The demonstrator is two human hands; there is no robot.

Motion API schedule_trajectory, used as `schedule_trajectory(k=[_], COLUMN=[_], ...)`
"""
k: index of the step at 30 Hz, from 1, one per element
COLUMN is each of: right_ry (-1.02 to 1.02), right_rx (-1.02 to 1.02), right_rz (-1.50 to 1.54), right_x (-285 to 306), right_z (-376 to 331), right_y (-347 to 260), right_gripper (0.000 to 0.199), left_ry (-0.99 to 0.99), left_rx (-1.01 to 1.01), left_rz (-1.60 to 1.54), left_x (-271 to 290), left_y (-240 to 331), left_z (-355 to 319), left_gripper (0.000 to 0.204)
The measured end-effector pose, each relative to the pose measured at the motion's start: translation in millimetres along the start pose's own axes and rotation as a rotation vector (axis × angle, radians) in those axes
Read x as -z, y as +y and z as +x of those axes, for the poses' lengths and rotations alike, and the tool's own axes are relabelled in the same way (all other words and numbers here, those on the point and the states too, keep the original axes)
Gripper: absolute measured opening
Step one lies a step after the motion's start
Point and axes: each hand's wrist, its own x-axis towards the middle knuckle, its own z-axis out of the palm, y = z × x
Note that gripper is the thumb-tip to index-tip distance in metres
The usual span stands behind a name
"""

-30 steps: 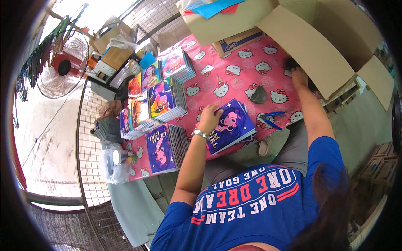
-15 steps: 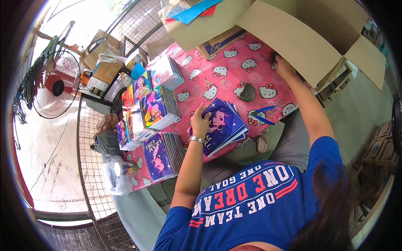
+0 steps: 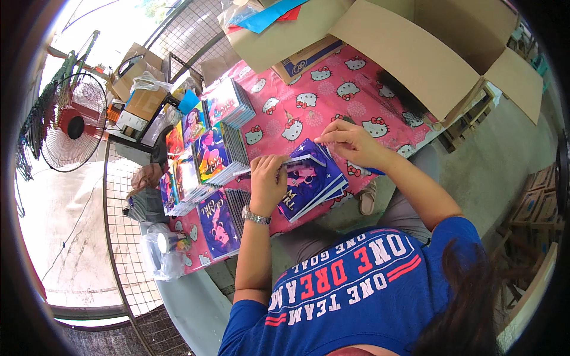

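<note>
My left hand (image 3: 268, 183), with a metal-banded watch at its wrist, grips a purple booklet raised on edge, its pale edge towards me. Beneath it a loose, fanned pile of booklets (image 3: 320, 190) with a cartoon woman on the cover lies at the table's near edge. Over the pile's far corner my right hand (image 3: 356, 145) has its thumb and forefinger drawn together; whatever is between them is too thin to make out. Pliers with blue handles (image 3: 375, 171) are mostly covered by my right hand. A bundle of thin black binding wires (image 3: 398, 98) lies beyond it, beside the cardboard flap.
Several stacks of wire-bound notebooks (image 3: 214, 157) stand on the left of the pink patterned tablecloth (image 3: 279, 95). A large open cardboard box (image 3: 409, 53) is at the far right. A clear plastic bag (image 3: 160, 261) hangs at the left corner; a fan (image 3: 75, 127) stands beyond the mesh.
My right hand has come back from the black wires to the booklets, uncovering the bundle. My left hand has shifted left and lifted a booklet on edge. The view has shifted slightly.
</note>
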Motion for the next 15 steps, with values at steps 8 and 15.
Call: schedule_trajectory(k=[8,15], right_ry=[0.157,0.23], right_rx=[0.131,-0.019], right_rz=[-0.448,-0.201], right_x=[-8.2,-22.7], right_z=[6.4,7.3], right_y=[-8.5,-7.2], right_gripper=[0.026,0.019], left_ry=[-0.017,-0.022], left_rx=[-0.018,-0.028], left_rz=[0.018,-0.004], left_x=[-7.7,-11.7], left_y=[-9.5,-9.7], left_z=[27.4,36.6], left_gripper=[0.018,0.019])
